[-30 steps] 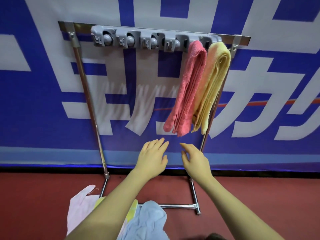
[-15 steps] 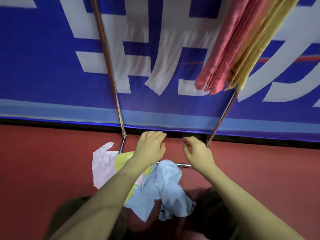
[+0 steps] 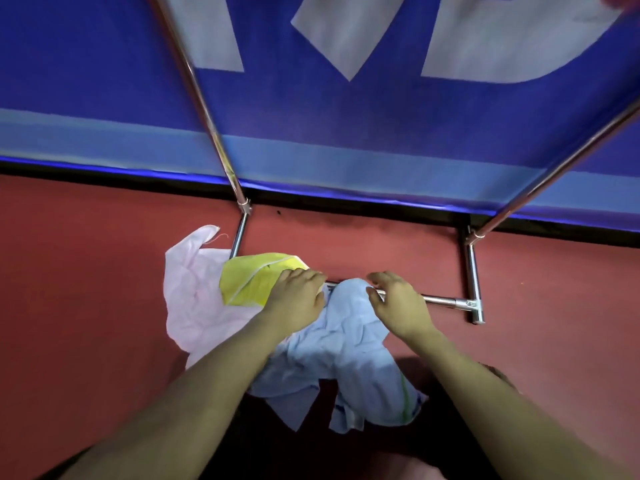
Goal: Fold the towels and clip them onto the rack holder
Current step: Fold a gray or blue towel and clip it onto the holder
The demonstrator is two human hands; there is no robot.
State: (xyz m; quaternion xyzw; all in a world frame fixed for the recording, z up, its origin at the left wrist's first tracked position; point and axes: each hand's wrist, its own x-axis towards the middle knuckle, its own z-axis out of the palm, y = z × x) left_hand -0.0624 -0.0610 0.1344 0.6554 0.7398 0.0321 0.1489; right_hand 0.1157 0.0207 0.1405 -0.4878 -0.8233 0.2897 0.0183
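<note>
Both hands down low at the foot of the rack now. Left hand [image 3: 297, 299] sits on top of the pile, fingers curled over the spot where the light blue towel [image 3: 341, 362] meets the yellow towel [image 3: 251, 278]. Looks like it's grabbing cloth, but can't tell which piece the fingers actually close on. Right hand [image 3: 398, 303] is on the blue towel's top edge, fingers bent down onto the fabric just where it crosses the rack's bottom bar [image 3: 438, 300]; whether it's pinching or only pressing, can't tell.

Blue towel lies crumpled on the red floor [image 3: 86, 323], its upper end draped over that chrome bar, rest spilling back toward the person. Yellow towel is bunched to the left, partly under the left hand, lying on the pink towel [image 3: 194, 299], which is spread flat furthest left by the rack's left foot.

Rack's two chrome uprights [image 3: 204, 109] rise up & out of shot. Behind: blue banner [image 3: 381, 109] w/ white lettering.
</note>
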